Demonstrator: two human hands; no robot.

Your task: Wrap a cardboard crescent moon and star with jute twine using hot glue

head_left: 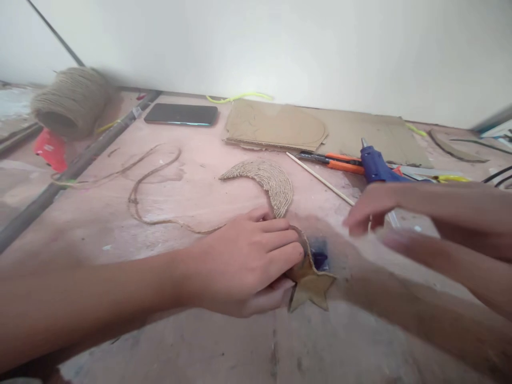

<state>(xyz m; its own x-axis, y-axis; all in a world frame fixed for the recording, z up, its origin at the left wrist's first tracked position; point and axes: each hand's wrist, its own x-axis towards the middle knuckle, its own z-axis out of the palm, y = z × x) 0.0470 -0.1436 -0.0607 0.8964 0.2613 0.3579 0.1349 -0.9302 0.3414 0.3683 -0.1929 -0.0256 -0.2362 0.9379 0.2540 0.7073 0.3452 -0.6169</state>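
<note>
My left hand presses down with curled fingers on a cardboard cutout with a star-shaped end, most of which it covers. Jute twine runs in under this hand, and a strand follows the cutout's right edge. Just above the fingers lies a crescent covered in twine. My right hand is smeared by motion, out to the right and apart from the cutout. Beyond it rests a blue glue gun. Whether the right fingers hold anything is unclear.
Flat cardboard, a phone, an orange and black cutter and a thin wooden stick lie toward the wall. The twine spool stands far left, near a red object. A dark blue patch adjoins the cutout.
</note>
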